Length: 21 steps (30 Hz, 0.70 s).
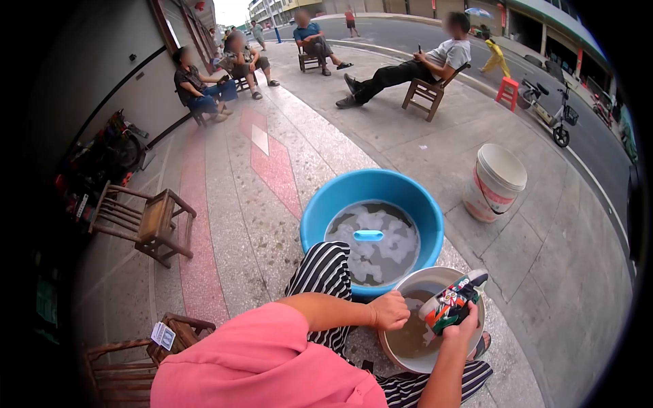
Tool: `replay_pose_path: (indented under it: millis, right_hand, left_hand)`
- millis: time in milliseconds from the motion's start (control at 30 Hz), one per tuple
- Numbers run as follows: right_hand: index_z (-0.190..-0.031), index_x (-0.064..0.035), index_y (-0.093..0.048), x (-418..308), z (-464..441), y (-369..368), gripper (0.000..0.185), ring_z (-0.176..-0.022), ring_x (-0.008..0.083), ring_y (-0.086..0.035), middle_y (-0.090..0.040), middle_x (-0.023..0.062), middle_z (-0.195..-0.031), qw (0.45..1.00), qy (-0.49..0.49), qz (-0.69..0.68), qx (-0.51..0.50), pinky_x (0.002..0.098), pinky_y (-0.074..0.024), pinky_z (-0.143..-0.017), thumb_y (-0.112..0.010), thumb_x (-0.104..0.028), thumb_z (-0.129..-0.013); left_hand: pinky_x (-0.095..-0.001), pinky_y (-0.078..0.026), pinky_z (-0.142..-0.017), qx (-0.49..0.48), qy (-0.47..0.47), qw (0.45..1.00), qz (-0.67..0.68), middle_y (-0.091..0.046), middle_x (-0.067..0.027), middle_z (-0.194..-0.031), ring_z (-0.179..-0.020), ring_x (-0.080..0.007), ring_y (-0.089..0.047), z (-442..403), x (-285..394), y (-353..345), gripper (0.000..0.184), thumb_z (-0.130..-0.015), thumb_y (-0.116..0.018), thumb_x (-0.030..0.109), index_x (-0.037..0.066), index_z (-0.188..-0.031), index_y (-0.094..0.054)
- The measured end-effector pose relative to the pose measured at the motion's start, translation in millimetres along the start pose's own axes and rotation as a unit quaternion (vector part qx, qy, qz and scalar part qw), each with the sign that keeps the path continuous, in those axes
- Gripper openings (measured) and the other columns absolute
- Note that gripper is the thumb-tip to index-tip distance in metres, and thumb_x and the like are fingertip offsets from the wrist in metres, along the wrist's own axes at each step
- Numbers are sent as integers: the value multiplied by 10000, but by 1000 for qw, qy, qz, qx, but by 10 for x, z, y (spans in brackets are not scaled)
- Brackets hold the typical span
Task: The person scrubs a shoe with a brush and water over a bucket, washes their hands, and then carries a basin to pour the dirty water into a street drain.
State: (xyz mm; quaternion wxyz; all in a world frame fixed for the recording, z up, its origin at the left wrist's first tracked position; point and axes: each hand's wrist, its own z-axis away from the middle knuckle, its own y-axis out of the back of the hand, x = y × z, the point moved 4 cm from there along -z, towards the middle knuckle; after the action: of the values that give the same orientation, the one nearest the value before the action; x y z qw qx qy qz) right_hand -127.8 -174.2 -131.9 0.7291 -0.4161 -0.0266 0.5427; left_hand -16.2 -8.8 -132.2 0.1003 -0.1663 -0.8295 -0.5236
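My right hand (460,328) is wrapped round a multicoloured shoe (450,302), held tilted over a white bucket (391,350) of murky water. My left hand (390,311) is closed at the bucket's left rim, a little left of the shoe; what it holds, if anything, is hidden. Just beyond the bucket stands a large blue basin (427,204) of greyish water with patches of foam. A light blue brush (368,235) floats in the middle of that basin.
An empty white bucket (494,182) stands at the right. Wooden chairs (151,221) are at the left, one near my left side with a small card box (163,335) on it. Several people sit on chairs farther off. A red stool (507,93) and an electric scooter (549,111) stand by the road.
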Motion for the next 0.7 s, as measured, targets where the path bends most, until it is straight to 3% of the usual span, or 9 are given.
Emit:
replay_pose_path:
  millis: [133,367,500,700]
  right_hand:
    - [-1116,-59,-553,-13,108,-93,387,-999,250,-567,-592,78,-1090,1000,29,9,0,416,-428,-907,-470,-362,-890]
    - [-1134,-58,-547,-58,15,-127,399,-1024,236,-555,-584,79,-1117,989,96,-12,-110,383,-418,-923,-471,-368,-895]
    - [-1156,-54,-532,-37,-91,11,385,-1073,255,-527,-561,87,-1159,998,31,-49,-14,408,-391,-957,-479,-312,-875]
    - [-1135,-55,-542,-33,43,-68,365,-1055,250,-533,-564,86,-1150,997,54,-39,-49,417,-386,-958,-487,-294,-865]
  left_hand:
    - [-350,-382,-677,12,-4,1000,-5,-501,-28,-601,-639,-214,-500,-12,17,56,127,-678,-571,221,126,-608,-524]
    - [-354,-385,-671,8,-6,1000,-1,-480,-24,-617,-640,-215,-496,23,-7,19,121,-682,-575,212,123,-626,-514]
    - [-352,-384,-671,18,-6,1000,-2,-479,-21,-612,-642,-213,-499,17,10,39,119,-682,-575,211,123,-625,-518]
    - [-342,-374,-663,20,-5,1000,-4,-499,-30,-607,-628,-219,-498,39,2,29,128,-675,-580,215,124,-607,-521]
